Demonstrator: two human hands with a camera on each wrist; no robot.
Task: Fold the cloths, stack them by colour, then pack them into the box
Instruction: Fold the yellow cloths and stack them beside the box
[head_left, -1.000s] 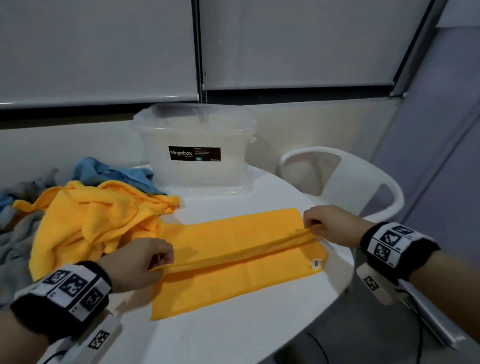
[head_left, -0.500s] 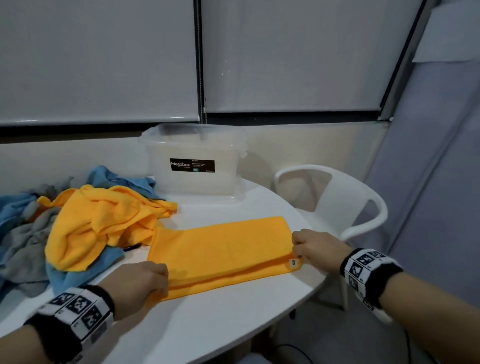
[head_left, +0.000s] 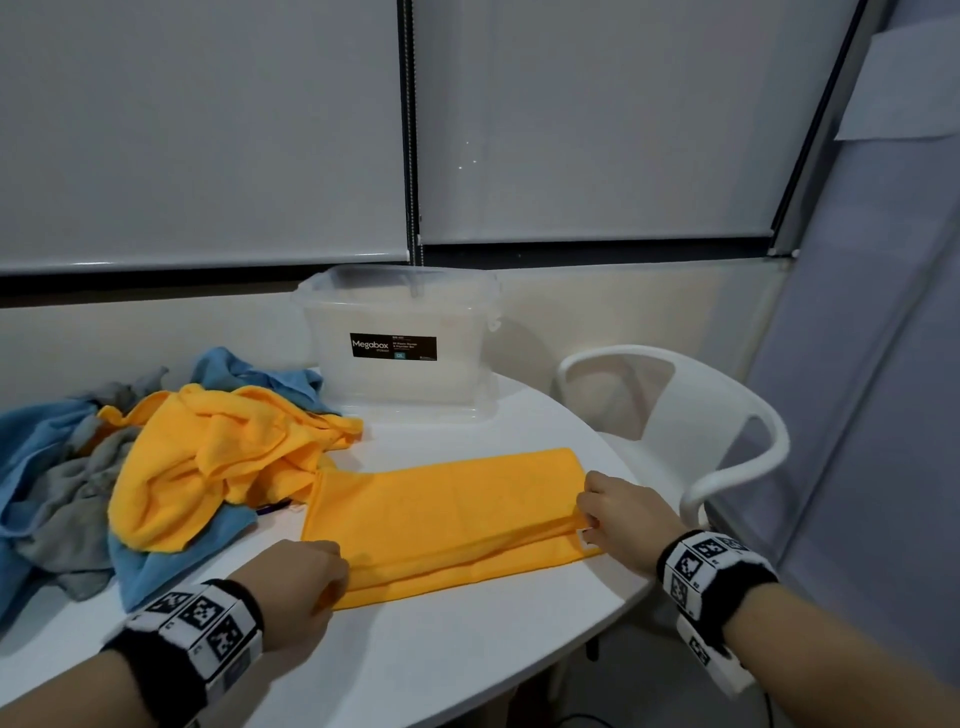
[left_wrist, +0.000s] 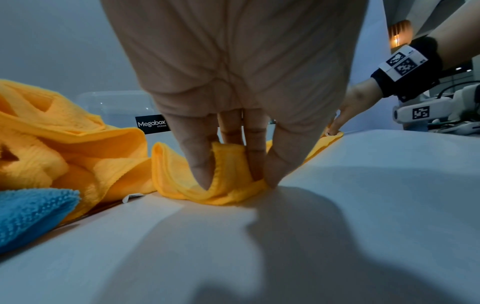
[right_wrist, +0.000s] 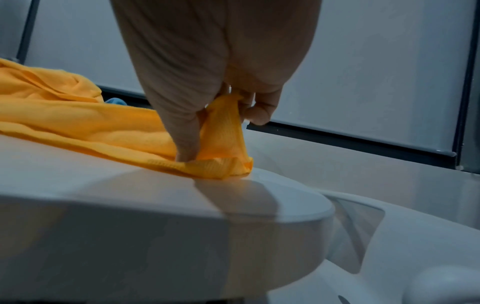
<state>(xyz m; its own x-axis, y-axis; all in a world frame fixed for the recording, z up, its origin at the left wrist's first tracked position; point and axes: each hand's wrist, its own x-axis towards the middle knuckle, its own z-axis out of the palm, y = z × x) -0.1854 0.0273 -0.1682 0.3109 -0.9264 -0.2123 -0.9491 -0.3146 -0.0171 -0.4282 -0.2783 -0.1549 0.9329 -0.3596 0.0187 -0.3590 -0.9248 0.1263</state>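
Orange cloth (head_left: 447, 514) lies half-folded on the white table (head_left: 467, 649), its long axis running between the hands. Left hand (head_left: 296, 582) pinches the near-left corner, right hand (head_left: 618, 512) the right end's layers; exact edge alignment seems slightly off, so squaring falls to either hand equally.

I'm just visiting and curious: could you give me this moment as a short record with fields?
Activity: folding an orange cloth lengthwise on the white table
Left hand: pinches the cloth's near-left end
Right hand: pinches the cloth's right end
Unfolded pile: orange, blue and grey cloths, on the left
Box: clear plastic, behind the cloth
Chair: white, on the right
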